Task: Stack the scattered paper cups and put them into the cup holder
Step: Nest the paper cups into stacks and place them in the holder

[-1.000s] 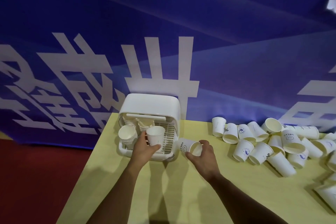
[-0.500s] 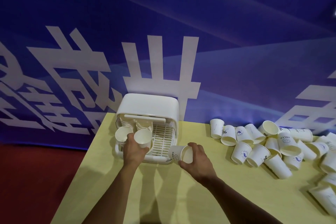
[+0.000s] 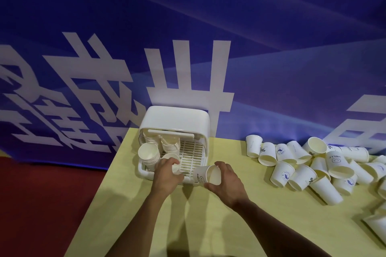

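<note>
"HELLO" is printed on the cup (image 3: pixel 205 175) in the right hand (image 3: pixel 228 186) and on one piled cup (image 3: pixel 336 163).

Scattered white cups (image 3: pixel 283 175) right of holder (image 3: pixel 175 119)

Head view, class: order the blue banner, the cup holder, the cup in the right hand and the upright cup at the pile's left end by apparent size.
1. Blue banner
2. Cup holder
3. Held cup in the right hand and upright cup: about alike; the held one is nearer the camera, so not ranked.
</note>
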`<move>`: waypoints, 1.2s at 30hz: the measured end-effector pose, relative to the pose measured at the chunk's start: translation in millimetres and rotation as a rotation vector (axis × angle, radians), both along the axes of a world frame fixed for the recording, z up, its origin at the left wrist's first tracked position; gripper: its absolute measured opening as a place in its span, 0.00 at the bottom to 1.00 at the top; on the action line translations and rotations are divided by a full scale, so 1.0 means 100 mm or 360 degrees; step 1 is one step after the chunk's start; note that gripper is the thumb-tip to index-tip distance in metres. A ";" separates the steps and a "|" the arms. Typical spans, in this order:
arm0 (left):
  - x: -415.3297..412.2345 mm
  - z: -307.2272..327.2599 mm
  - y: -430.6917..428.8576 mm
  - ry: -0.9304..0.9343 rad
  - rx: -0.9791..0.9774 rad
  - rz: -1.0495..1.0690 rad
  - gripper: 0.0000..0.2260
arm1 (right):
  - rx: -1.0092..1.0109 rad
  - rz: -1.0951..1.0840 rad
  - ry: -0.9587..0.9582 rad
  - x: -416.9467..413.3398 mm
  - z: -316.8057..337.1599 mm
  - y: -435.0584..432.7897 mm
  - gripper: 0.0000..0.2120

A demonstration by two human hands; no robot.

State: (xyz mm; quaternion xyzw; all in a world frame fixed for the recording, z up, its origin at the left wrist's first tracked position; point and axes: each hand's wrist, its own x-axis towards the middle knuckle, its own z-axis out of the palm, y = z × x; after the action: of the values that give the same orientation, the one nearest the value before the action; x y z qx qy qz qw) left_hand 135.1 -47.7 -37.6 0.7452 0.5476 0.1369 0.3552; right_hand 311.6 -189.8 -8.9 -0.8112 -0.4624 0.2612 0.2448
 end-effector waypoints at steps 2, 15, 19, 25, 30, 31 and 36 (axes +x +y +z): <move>0.05 0.05 -0.11 0.0036 0.0027 -0.0162 0.22 | 0.0038 0.0000 0.0029 -0.01 0.01 0.01 0.34; 0.28 0.24 -0.44 0.0110 0.0343 -0.0646 0.36 | 0.0244 -0.0095 0.0371 -0.10 0.05 0.02 0.36; 0.22 0.22 -0.37 0.0004 0.0287 -0.0517 0.35 | 0.0207 -0.0151 0.0453 -0.12 0.09 -0.03 0.40; 0.10 0.31 -0.12 -0.0262 0.0183 -0.0004 0.36 | 0.0072 -0.0236 0.0346 -0.07 -0.05 -0.25 0.32; 0.01 0.25 0.15 -0.0371 0.0095 0.0268 0.34 | 0.0018 -0.0269 0.0324 -0.09 -0.14 -0.36 0.29; 0.00 0.23 0.17 -0.0362 0.0077 0.0275 0.35 | 0.0008 -0.0264 0.0317 -0.10 -0.15 -0.37 0.28; -0.01 0.20 0.19 -0.0214 0.0097 0.0340 0.37 | -0.0047 -0.0248 0.0275 -0.12 -0.19 -0.42 0.26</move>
State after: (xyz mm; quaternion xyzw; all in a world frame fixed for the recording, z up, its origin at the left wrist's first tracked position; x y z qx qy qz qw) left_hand 134.4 -28.8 -17.7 0.6823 0.5943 0.2399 0.3518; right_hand 299.3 -231.4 -28.2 -0.8226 -0.3712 0.3172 0.2914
